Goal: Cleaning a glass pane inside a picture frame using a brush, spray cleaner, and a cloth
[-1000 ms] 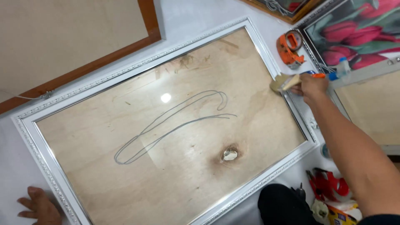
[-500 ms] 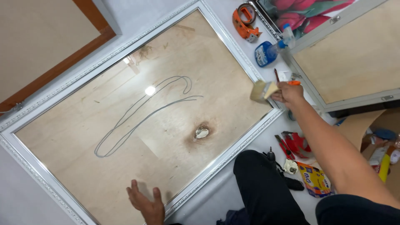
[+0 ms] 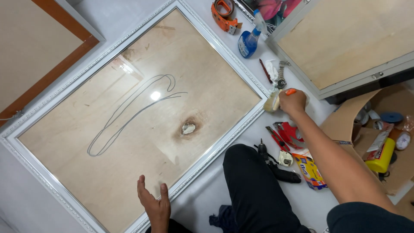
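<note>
A large white picture frame (image 3: pixel 217 48) lies flat on the white floor, glass over a plywood backing with a dark knot (image 3: pixel 188 127) and a looping pencil line. My right hand (image 3: pixel 292 101) grips a paintbrush (image 3: pixel 272 102) with an orange handle; its bristles rest at the frame's right corner. My left hand (image 3: pixel 154 204) lies flat, fingers spread, on the glass near the frame's bottom edge. My dark-trousered knee (image 3: pixel 250 181) sits between the two arms.
A blue spray bottle (image 3: pixel 249 41), orange tape dispenser (image 3: pixel 224 16), watch and red pen lie right of the frame. Red pliers (image 3: pixel 288 134), a black drill, a small box and an open cardboard box (image 3: pixel 375 129) sit lower right. Other frames lean top left and top right.
The view has shifted right and down. My right hand has drawn the brush down along the frame's right edge to its corner. My left hand has slid right along the bottom edge onto the glass.
</note>
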